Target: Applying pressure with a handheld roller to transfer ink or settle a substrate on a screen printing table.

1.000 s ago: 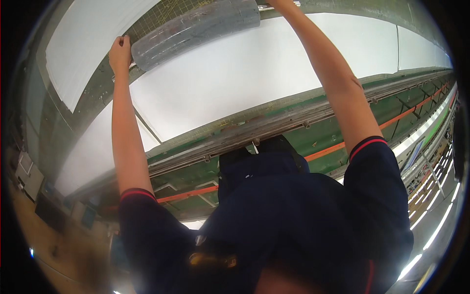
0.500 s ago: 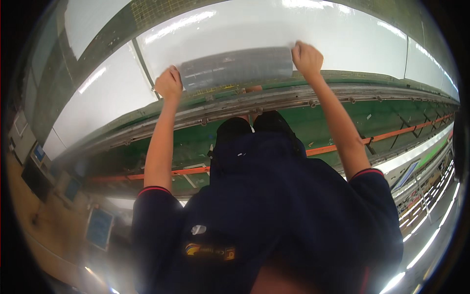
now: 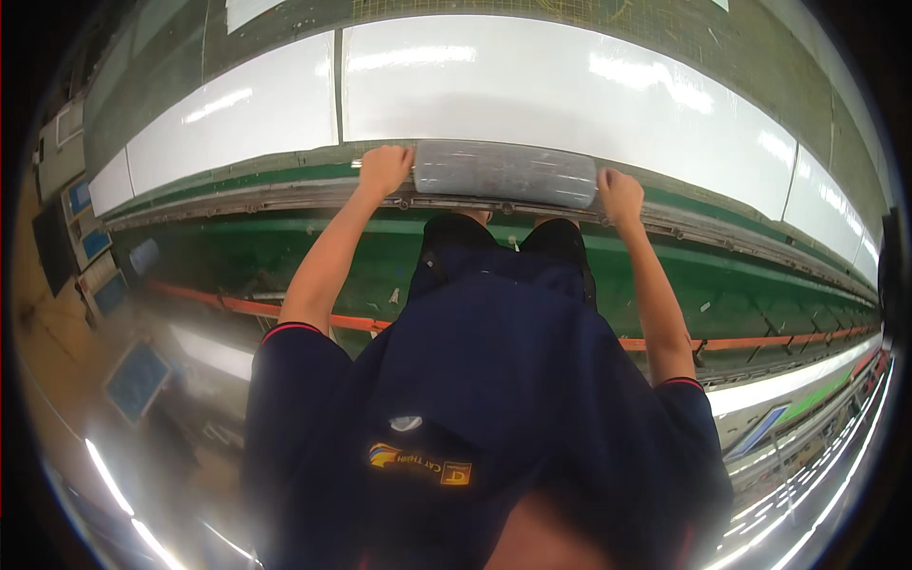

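Note:
A wide, shiny grey roller [image 3: 505,172] lies level in front of me, at the near edge of a long table. My left hand [image 3: 387,171] is closed round its left end, where a short metal rod tip [image 3: 357,163] sticks out past the fist. At the right end my right hand [image 3: 621,196] is closed too; what its fingers wrap round is hidden, but it meets the roller's end. Just beyond the roller lies a glossy white sheet [image 3: 560,90], apart from it in the picture.
More white sheets [image 3: 237,103] lie along the green table [image 3: 285,33], with narrow gaps between them. A metal rail [image 3: 275,201] with small knobs runs along the table's near side. Under it are a green surface [image 3: 380,247] and an orange bar [image 3: 760,341]. Blue-topped items [image 3: 138,378] stand at left.
Both hands have brought the roller toward my body, off the white sheet to the table's near edge. The view has shifted as well. Both hands keep their grip.

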The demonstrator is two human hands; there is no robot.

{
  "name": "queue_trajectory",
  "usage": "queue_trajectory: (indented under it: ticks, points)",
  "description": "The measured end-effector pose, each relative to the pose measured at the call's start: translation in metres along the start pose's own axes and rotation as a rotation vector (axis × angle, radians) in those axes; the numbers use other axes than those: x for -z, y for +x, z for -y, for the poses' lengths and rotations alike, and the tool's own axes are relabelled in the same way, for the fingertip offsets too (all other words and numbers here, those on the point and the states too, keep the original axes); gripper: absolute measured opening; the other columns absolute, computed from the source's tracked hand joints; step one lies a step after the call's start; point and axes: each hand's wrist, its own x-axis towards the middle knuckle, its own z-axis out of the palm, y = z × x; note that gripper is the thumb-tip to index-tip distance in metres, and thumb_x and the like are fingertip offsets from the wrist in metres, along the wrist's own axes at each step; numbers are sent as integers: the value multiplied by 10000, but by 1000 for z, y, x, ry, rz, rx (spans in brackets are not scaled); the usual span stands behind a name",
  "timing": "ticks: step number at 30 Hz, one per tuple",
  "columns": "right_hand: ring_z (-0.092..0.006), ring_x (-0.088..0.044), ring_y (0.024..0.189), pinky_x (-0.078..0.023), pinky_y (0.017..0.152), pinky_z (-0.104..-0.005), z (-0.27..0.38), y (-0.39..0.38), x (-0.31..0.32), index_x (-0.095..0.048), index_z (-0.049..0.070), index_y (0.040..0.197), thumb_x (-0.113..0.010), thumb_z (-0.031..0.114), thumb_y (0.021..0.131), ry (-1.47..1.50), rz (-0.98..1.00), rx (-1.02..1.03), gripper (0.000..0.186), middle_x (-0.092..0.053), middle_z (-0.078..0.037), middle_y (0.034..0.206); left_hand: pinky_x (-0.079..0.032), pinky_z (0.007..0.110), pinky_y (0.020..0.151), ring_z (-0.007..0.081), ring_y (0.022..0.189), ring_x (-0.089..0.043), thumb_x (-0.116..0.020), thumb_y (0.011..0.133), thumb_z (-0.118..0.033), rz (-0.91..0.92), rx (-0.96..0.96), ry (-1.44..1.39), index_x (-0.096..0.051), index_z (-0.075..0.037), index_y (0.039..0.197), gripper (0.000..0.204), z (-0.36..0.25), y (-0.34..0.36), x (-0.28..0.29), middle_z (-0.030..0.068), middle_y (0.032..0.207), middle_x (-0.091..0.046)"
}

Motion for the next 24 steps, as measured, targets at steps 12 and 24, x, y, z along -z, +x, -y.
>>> queue_trajectory:
  ticks: [12, 24]
  points:
    - [-471, -691, 815, -519, 721, -573, -260, 9, 69, -732, 87, 898, -475, 384, 1060, -171, -1, -353, 425, -723, -217, 827, -557, 497, 664, 378, 705, -705, -590, 991, -350, 139, -250, -295, -736, -88, 779, 367, -250, 114, -24, 153, 749, -725]
    - [-385, -730, 717, -541, 667, -480, -297, 272, 139, -771, 123, 954, -557, 403, 968, 69, -517, -312, 353, -739, -120, 743, -462, 403, 610, 247, 633, -595, -702, 963, -405, -568, 102, -428, -676, -101, 782, 355, -270, 345, 64, 100, 690, -642]
